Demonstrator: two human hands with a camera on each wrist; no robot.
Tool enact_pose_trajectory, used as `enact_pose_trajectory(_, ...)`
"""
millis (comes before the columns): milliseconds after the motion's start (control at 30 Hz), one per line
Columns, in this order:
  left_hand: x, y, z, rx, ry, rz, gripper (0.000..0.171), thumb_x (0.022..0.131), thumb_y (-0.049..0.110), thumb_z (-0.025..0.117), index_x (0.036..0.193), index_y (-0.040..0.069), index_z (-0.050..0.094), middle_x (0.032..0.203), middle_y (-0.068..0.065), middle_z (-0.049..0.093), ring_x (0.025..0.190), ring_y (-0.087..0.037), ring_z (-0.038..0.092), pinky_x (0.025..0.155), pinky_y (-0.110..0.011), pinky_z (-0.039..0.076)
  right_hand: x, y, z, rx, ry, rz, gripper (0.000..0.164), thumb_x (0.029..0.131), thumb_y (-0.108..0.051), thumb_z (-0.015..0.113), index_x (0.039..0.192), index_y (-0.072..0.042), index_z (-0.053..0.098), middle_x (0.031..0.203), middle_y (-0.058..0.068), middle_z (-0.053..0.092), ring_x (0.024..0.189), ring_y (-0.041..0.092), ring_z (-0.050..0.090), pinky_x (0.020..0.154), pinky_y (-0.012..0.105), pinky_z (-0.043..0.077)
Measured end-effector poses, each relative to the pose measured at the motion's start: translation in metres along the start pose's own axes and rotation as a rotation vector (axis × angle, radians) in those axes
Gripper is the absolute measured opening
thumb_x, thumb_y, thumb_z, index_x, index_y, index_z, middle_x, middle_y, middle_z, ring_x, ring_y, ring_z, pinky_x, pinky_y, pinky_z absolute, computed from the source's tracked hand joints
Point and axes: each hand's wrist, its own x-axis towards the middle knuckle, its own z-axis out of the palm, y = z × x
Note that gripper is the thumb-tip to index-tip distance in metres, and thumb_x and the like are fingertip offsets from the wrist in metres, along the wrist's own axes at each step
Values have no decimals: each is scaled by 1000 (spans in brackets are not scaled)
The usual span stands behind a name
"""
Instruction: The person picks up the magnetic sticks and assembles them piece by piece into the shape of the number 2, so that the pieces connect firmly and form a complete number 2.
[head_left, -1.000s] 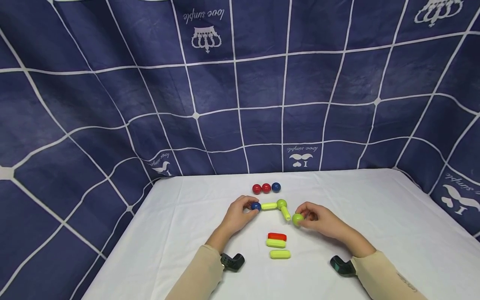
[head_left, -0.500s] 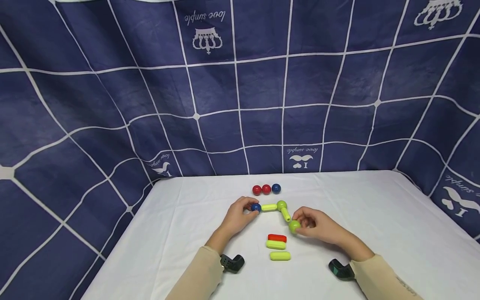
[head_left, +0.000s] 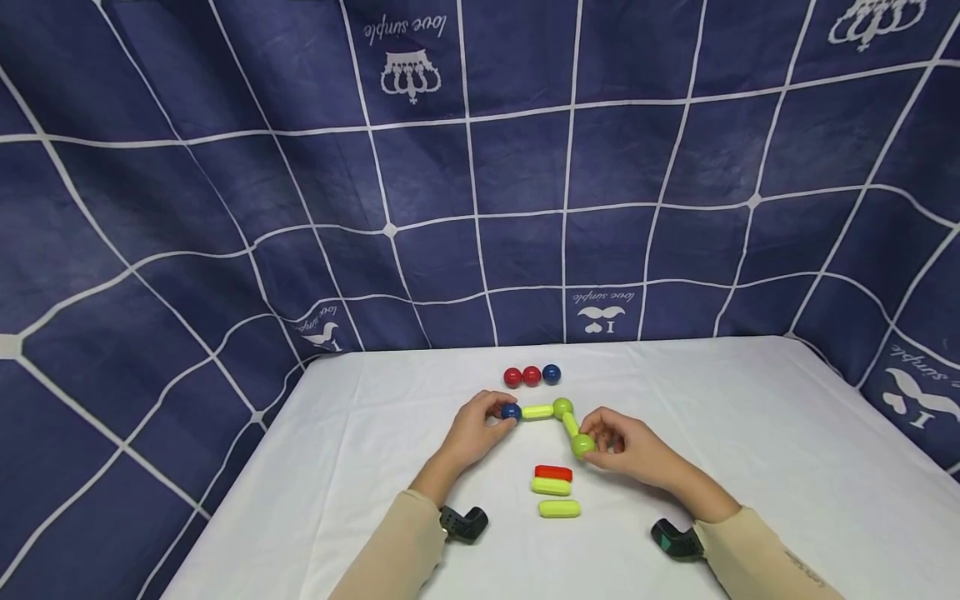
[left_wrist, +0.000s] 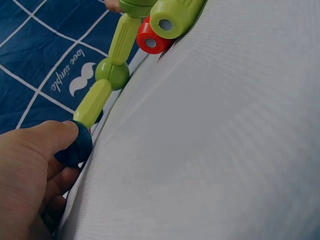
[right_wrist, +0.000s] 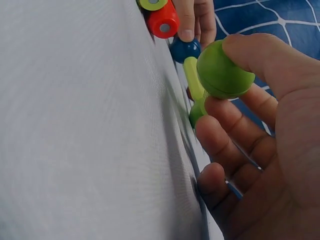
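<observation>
My left hand (head_left: pixel 477 428) pinches a blue ball (left_wrist: pixel 76 146) between thumb and fingers. From that ball a yellow-green rod (head_left: pixel 537 412) runs right to a green ball (head_left: pixel 562 407). A second yellow-green rod (head_left: pixel 571 425) slants from there toward me, its near end at another green ball (head_left: pixel 582 446). That near green ball (right_wrist: pixel 225 70) is pinched by the thumb and fingers of my right hand (head_left: pixel 628 447). Ball and rod appear to touch in the head view; the right wrist view hides their joint behind the ball.
Behind the chain stand two red balls (head_left: pixel 522 377) and a blue ball (head_left: pixel 551 374) in a row. Nearer me lie a red rod (head_left: pixel 553 473) and two yellow-green rods (head_left: pixel 559 509) on the white-covered table (head_left: pixel 337 467). A blue checked curtain (head_left: pixel 525 183) hangs behind.
My right hand has brought its green ball leftward and slightly nearer to me, against the slanted rod's near end, which swung a little left. The left hand has stayed on the blue ball.
</observation>
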Motion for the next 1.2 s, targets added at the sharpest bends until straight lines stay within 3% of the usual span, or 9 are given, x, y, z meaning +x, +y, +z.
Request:
enact_pose_trajectory(567,0,2,0,11,21,14,43,90,13,73,131,15,63,110,-2,65,99,-13,63,97,-37,51,0,3,11,-158,48,18,33,81,-25,83,105,-24,62,82,-7,61,70,3,53,61,20,44)
enact_pose_trajectory(867,0,1,1,17,43,10,39,89,12,73,127,12,65,109,-4,65,98,-15,65,92,-36,52,0,-1,14,-156,48,27,32,81,-23,83,105,-23,62,88,-9,62,71,2,53,64,21,46)
enact_pose_trajectory(1200,0,1,2,-25,97,-23,43,87,9,75,128,10,61,109,-7,62,94,-15,65,85,-28,51,0,-1,13,-160,35,34,33,80,-22,83,105,-24,61,87,-9,61,70,2,53,63,21,45)
